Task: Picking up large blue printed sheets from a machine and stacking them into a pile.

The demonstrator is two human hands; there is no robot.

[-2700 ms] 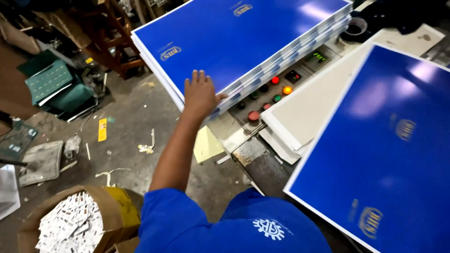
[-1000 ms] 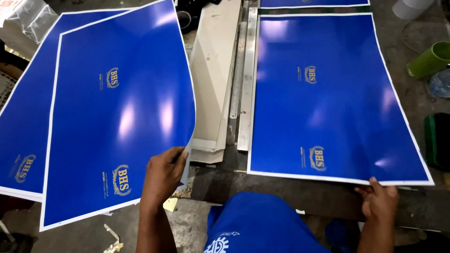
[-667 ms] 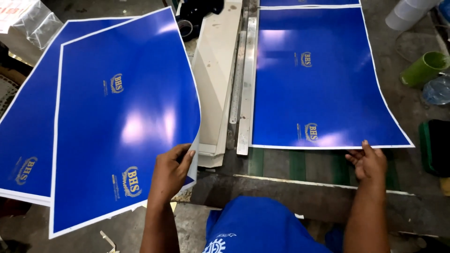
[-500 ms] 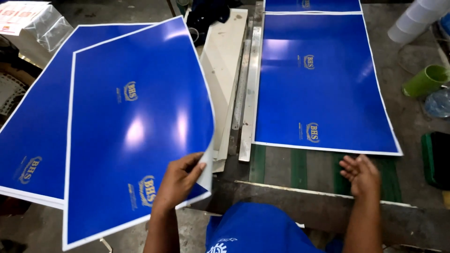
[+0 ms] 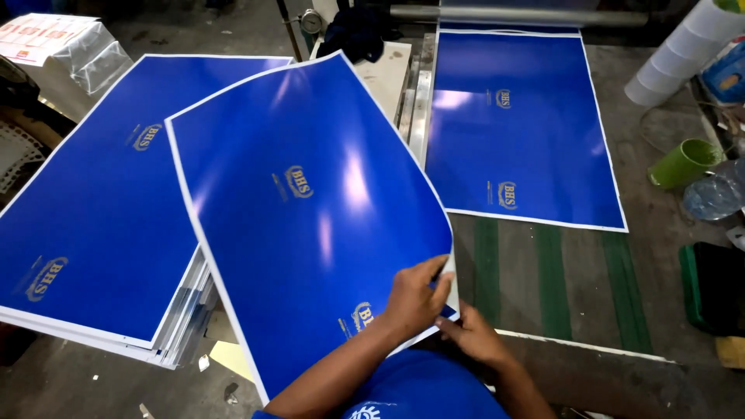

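Note:
A large glossy blue sheet [image 5: 310,202] with a white border is lifted and bowed over the stack of matching blue sheets [image 5: 93,225] on my left. My left hand [image 5: 415,299] pinches the lifted sheet's near right corner from above. My right hand [image 5: 469,335] touches the same corner from underneath, fingers on its edge. Another blue sheet [image 5: 520,132] lies flat on the green-striped machine bed [image 5: 559,287] to the right, its far end under a metal roller [image 5: 504,14].
A metal guide rail [image 5: 419,97] runs between stack and bed. A green cup [image 5: 683,163], a clear lid and a white roll [image 5: 675,58] sit at the right. A plastic-wrapped bundle [image 5: 70,46] lies far left. Floor with paper scraps lies below the stack.
The sheet on the bed has slid away toward the roller. My right hand left it and came across to the corner of the lifted sheet, which has swung right over the stack.

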